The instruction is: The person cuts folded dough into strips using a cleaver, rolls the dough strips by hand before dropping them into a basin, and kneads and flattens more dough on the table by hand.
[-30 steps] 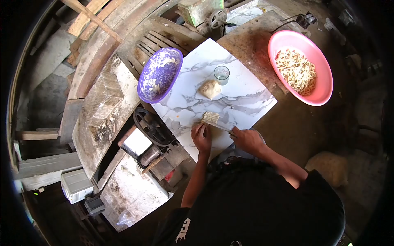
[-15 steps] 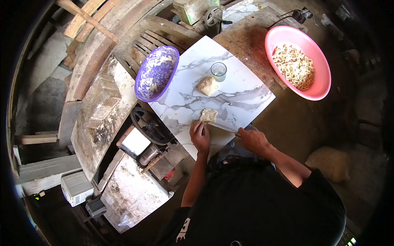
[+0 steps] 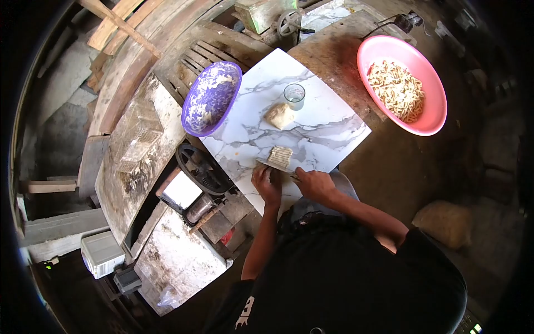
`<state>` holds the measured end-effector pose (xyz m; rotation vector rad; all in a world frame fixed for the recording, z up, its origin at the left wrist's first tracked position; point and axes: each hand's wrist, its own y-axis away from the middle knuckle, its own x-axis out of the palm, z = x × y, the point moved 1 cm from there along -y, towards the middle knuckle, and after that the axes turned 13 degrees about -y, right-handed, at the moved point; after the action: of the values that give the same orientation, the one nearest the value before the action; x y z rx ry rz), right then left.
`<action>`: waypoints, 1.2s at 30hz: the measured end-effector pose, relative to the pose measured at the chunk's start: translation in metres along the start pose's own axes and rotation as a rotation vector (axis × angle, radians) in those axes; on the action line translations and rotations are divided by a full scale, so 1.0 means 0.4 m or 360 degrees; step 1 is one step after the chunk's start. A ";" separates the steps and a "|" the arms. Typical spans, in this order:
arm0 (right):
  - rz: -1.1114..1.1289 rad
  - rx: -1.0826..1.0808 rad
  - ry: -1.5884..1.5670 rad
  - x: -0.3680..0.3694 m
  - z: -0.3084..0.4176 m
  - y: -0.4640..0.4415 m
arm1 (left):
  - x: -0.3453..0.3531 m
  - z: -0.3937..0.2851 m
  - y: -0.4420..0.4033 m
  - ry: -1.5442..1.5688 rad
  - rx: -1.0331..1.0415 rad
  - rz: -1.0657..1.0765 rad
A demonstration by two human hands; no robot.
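Note:
My right hand (image 3: 317, 186) grips the handle of a knife (image 3: 276, 166), whose blade reaches left across the marble-patterned board (image 3: 328, 133). Beside the blade's left end is my left hand (image 3: 268, 185), its fingers curled together; a pale bit shows between them, too small to name. Just beyond the blade lies a flat piece of dough (image 3: 280, 156) marked into parallel strips. Farther up the board a lump of dough (image 3: 280, 116) rests against a clear drinking glass (image 3: 294, 96).
A purple basin (image 3: 211, 99) smeared with dough stands at the board's left edge. On the right is a pink basin (image 3: 436, 103) with many short pale strips (image 3: 396, 89) inside. A black handwheel (image 3: 201, 170) and a wire-mesh basket (image 3: 141, 136) are at left.
My right hand has moved left with the knife, and the blade now lies across in front of my left hand. My left hand has shifted slightly left.

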<state>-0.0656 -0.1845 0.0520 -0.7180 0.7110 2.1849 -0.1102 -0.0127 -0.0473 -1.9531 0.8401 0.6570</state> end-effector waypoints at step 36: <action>0.0107 0.0219 0.0062 -0.031 -0.012 0.096 | -0.014 0.001 0.034 -0.0107 -0.0045 -0.0059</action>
<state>-0.0862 -0.2158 0.0672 -0.6762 0.9078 2.1628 -0.1242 -0.0159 -0.0506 -1.9561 0.7554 0.7117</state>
